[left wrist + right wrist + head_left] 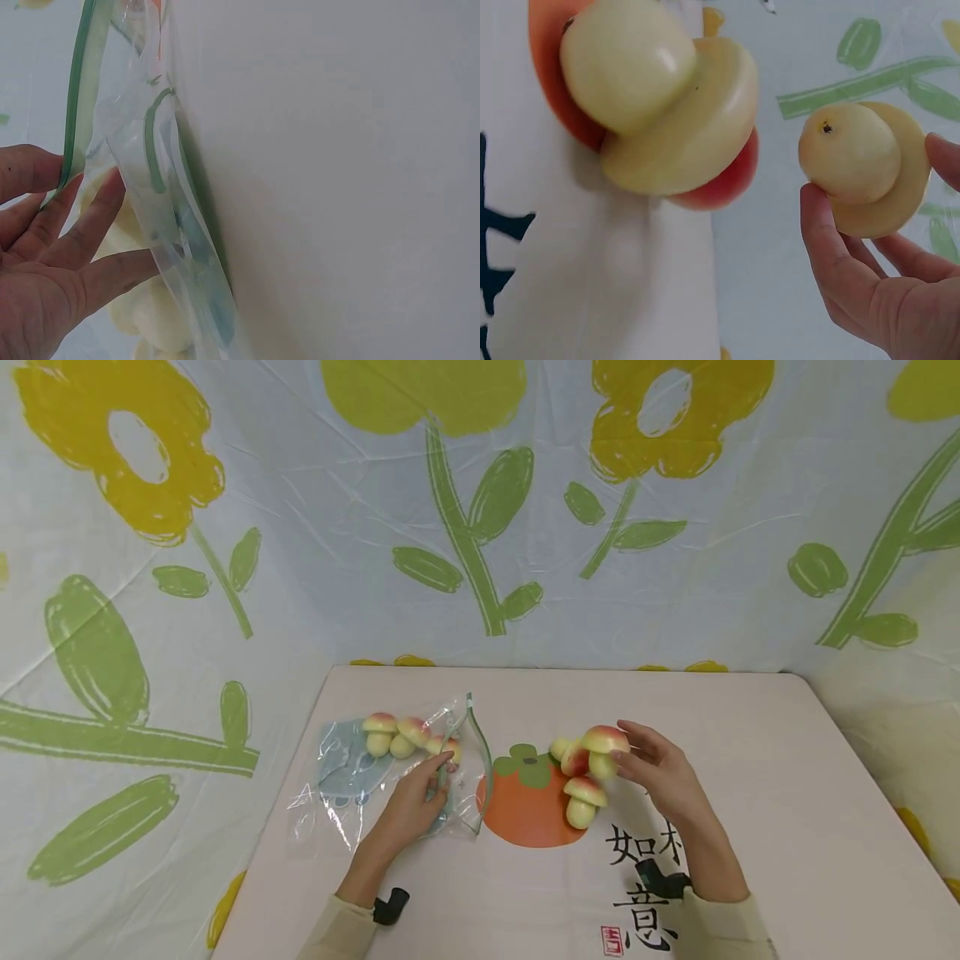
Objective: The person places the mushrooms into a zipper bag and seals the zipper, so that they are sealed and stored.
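one pale counter supports a clear, creased zip bag. left hand, clamped on the bag's green-edged mouth, stands apart from right hand, which pinches a smooth mushroom near two others. hold the mouth wide; grip the domed cap lightly but securely.

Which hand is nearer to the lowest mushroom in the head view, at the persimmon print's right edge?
Right. The right hand, pinching another mushroom, is just up and right of the lowest mushroom. The left hand is at the clear bag, left across the persimmon print.
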